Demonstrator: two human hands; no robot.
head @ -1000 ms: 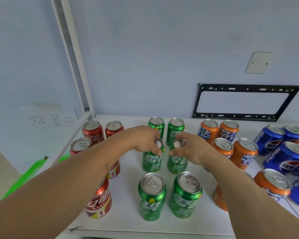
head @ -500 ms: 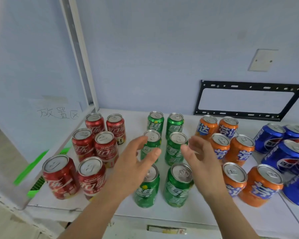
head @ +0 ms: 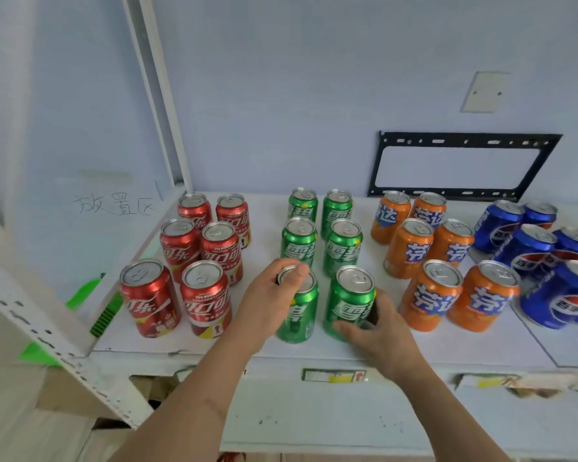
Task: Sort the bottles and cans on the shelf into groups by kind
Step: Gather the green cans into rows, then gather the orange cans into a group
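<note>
Cans stand on the white shelf (head: 447, 348) in colour groups, two columns each: red cola cans (head: 181, 245) at the left, green cans (head: 342, 245) in the middle, orange cans (head: 411, 248) to their right, blue cans (head: 528, 245) at the far right. My left hand (head: 271, 301) grips the front left green can (head: 299, 311) over its top and side. My right hand (head: 377, 328) wraps the lower side of the front right green can (head: 347, 301). Both cans stand upright on the shelf.
A white upright post (head: 157, 95) and a side panel with handwritten characters (head: 114, 205) bound the shelf at the left. A black metal bracket (head: 461, 165) hangs on the back wall. The shelf's front edge (head: 314, 361) carries a label strip.
My hands left the middle-row green cans, drew back open, and now hold the two front green cans. The camera has pulled back and shows more of the shelf front.
</note>
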